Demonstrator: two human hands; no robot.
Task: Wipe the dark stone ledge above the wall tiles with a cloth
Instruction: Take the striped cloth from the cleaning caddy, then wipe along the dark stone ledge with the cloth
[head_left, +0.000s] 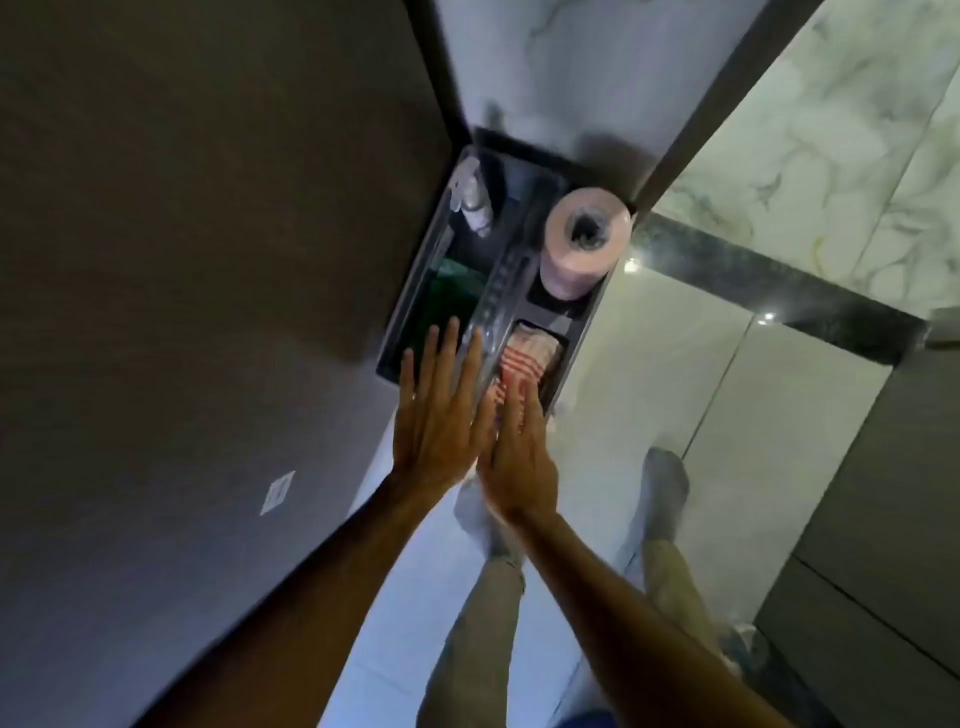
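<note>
A red-and-white striped cloth (525, 357) lies folded in the near right compartment of a dark caddy (566, 338) standing on the floor. My left hand (441, 410) is stretched flat over the caddy's near left side, fingers apart, holding nothing. My right hand (519, 447) is beside it, fingers extended, with its fingertips at the near edge of the cloth; the view is blurred and no grip shows. The dark stone ledge (779, 291) runs diagonally at the right, above pale wall tiles (675, 364).
The caddy also holds a pink toilet roll (584, 244), a white spray bottle (470, 197) and something green (457, 291). A dark wooden panel (208, 208) fills the left. My socked feet (665, 488) stand on the pale floor. Marble wall (831, 156) rises above the ledge.
</note>
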